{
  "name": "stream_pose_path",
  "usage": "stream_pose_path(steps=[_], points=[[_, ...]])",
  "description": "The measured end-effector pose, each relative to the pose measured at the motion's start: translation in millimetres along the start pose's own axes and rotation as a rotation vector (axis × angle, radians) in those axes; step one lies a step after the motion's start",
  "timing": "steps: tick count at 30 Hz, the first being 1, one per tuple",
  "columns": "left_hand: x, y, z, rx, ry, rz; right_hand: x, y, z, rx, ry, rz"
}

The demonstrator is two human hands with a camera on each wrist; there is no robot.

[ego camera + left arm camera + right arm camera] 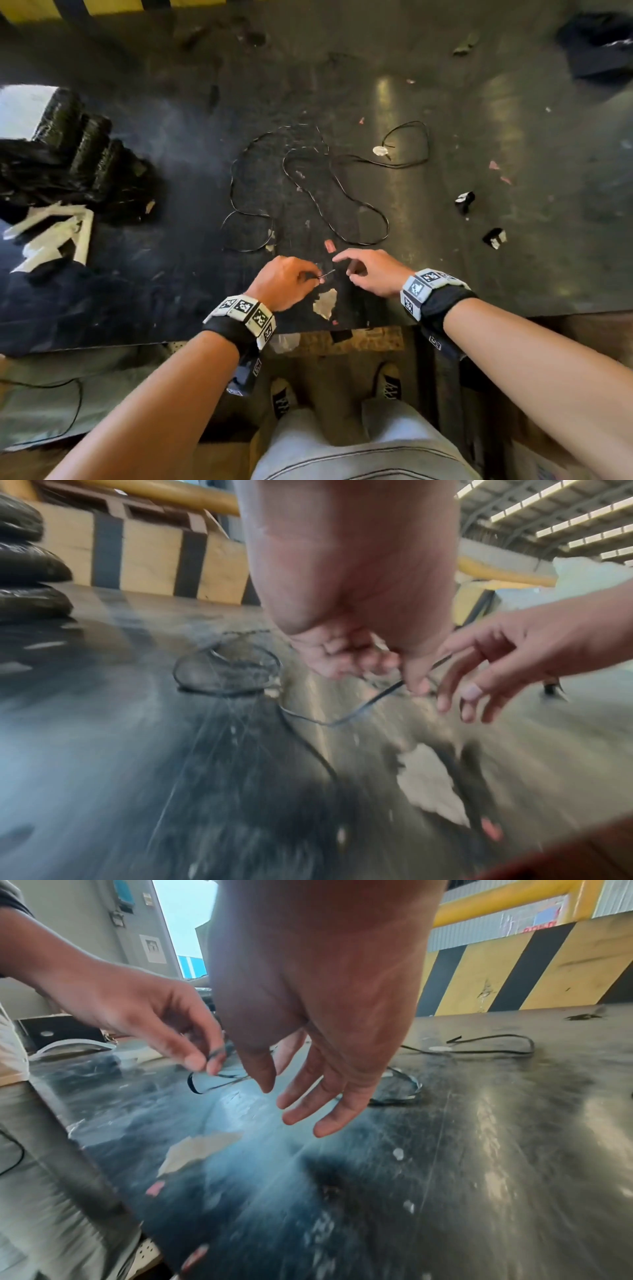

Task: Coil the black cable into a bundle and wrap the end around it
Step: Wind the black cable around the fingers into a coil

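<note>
Bench: dark, scuffed, littered with scraps.
Black cable: sprawled in loose uncoiled loops across the bench middle, one end near the front edge.
Left hand: grip pinched on that cable end.
Right hand: grip released, fingers spread just beside it.
Judged best: end kept pinched, even loops drawn in by the right, tail spared for wrapping.

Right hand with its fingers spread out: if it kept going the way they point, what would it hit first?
Probably the thin black cable end pinched by the left hand; the right hand reaches toward it, though depth is unclear.
</note>
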State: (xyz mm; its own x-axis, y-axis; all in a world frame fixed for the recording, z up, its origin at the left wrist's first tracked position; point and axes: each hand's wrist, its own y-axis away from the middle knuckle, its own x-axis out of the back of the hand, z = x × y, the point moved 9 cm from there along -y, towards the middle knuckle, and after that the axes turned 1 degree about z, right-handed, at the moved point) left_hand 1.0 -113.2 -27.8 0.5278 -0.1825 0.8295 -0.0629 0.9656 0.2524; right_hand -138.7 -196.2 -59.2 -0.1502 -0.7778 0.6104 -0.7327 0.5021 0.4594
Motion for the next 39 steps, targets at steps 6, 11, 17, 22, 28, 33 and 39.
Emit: stream_pose_path(steps=[6,11,17,22,28,33,39], points=[[34.0,0.6,17.1,-0.032,0.219,-0.114,21.5,-7.9,-24.9,0.065,-0.051,0.007],[42.0,7.6,15.3,0.060,0.483,-0.151,23.2,-11.5,-54.6,0.128,0.051,-0.094],[63.4,17.9,5.6,0.118,0.644,-0.044,12.7,-13.0,-77.9,0.182,0.093,-0.124],[61.3,28.1,-15.2,0.209,0.717,-0.095,40.7,-22.6,-95.1,0.245,0.172,0.012],[32.8,36.6,5.7,0.246,0.751,-0.449,70.2,-21.1,-115.8,0.310,0.259,0.115],[33.0,40.9,42.0,0.212,0.932,-0.629,79.2,-18.8,-118.5,0.323,0.262,0.093],[46.5,37.3,62.2,0.176,1.200,-0.653,70.5,-10.1,-105.0,0.310,0.117,0.017]])
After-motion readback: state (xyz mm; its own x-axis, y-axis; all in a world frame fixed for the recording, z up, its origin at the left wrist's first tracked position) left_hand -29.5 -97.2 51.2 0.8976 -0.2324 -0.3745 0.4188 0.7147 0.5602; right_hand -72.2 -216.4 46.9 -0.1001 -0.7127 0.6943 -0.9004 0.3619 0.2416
